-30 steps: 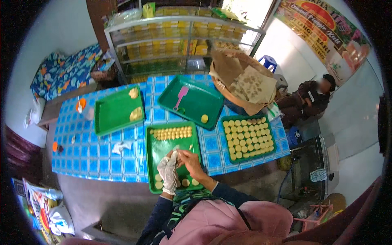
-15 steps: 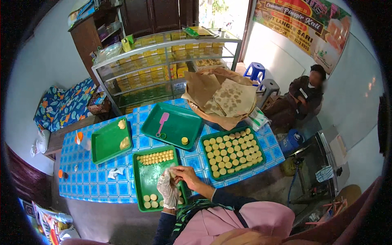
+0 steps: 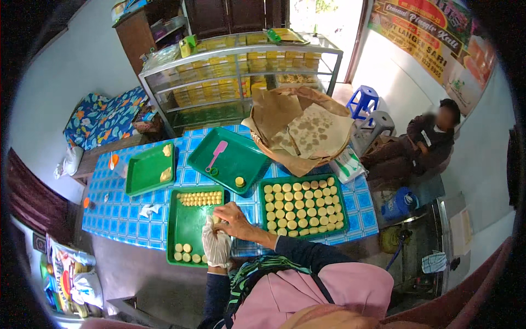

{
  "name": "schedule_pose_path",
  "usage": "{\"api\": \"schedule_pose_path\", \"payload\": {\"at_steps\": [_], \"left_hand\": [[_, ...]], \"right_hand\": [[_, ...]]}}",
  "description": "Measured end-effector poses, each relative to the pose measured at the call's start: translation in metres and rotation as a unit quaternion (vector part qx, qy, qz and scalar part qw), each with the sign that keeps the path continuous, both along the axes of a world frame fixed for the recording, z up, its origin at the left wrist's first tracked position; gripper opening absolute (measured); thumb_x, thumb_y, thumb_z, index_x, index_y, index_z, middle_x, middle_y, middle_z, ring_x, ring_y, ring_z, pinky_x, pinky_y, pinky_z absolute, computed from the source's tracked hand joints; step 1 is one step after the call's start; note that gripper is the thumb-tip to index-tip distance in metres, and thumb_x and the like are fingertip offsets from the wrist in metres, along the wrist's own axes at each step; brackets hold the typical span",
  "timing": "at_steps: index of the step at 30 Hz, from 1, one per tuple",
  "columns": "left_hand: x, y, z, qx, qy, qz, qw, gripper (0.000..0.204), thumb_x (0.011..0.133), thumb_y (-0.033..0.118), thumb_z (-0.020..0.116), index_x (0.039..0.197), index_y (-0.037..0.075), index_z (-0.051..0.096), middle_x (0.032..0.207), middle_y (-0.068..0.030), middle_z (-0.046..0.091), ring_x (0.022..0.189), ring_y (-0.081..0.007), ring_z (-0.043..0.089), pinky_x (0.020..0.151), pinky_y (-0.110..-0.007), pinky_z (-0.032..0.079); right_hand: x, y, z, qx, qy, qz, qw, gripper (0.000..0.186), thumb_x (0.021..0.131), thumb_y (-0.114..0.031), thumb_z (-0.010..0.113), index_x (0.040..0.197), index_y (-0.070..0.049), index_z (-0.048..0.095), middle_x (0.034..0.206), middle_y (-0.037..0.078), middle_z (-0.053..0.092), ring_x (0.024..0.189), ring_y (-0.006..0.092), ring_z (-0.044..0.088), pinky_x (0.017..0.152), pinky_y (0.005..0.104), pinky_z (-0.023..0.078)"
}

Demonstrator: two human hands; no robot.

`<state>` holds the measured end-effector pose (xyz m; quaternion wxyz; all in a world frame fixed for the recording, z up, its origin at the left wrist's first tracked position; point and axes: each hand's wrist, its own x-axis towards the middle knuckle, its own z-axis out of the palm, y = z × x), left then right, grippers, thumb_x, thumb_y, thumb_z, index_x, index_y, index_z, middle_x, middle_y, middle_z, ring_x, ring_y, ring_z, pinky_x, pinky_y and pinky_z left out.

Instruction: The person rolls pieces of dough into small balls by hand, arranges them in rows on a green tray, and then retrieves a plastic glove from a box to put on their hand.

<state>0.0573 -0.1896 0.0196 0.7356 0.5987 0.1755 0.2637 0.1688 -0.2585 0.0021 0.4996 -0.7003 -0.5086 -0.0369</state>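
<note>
Currently, the gloved left hand [image 3: 217, 245] is holding a pale dough piece [image 3: 217, 220] over the green tray [image 3: 186, 226] on the tabletop [image 3: 126, 226], near rows of dough balls [image 3: 200, 198], while the bare right hand [image 3: 235, 220] is bunching its fingers narrowly against the piece, their exact grip being impossible to tell.

The head camera, a wide fisheye, looks forward and steeply down from above the person's torso [image 3: 342, 279], which fills the near lower edge. The left hand [image 3: 216, 245] and right hand [image 3: 235, 221] sit close, below centre; the table [image 3: 125, 223] spans mid-range, the glass cabinet [image 3: 239, 82] farther back.
</note>
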Motion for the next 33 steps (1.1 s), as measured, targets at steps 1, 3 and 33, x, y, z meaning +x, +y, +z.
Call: {"api": "schedule_pose_path", "payload": {"at_steps": [1,3,33], "left_hand": [[0.001,-0.003,0.0,-0.015,-0.009,0.03,0.999,0.026,0.104,0.02,0.047,0.118,0.0,0.056,0.091,0.0005,0.055,0.073,-0.0032,0.049,0.061,-0.018,0.041],[0.001,-0.008,0.002,-0.027,-0.015,0.066,0.997,0.027,0.104,0.018,0.046,0.121,-0.001,0.055,0.091,0.001,0.055,0.073,-0.0029,0.048,0.061,-0.017,0.04],[-0.012,0.013,0.077,-0.012,-0.099,-0.035,0.994,0.026,0.101,0.008,0.045,0.123,-0.004,0.052,0.117,-0.0105,0.06,0.109,-0.0164,0.057,0.095,-0.029,0.047]], "right_hand": [[-0.001,0.001,-0.001,0.034,0.015,-0.004,0.999,0.047,0.076,-0.022,0.079,0.116,-0.002,0.065,0.109,0.013,0.065,0.101,0.0312,0.054,0.087,0.0429,0.044],[-0.008,-0.001,-0.002,0.075,0.043,0.004,0.996,0.059,0.073,-0.017,0.079,0.127,-0.005,0.06,0.108,0.013,0.064,0.102,0.0288,0.054,0.087,0.0431,0.042],[-0.014,0.011,0.034,0.077,0.09,-0.001,0.993,0.065,0.075,-0.021,0.079,0.133,-0.004,0.054,0.12,0.01,0.065,0.112,0.0304,0.054,0.101,0.0418,0.038]]}}
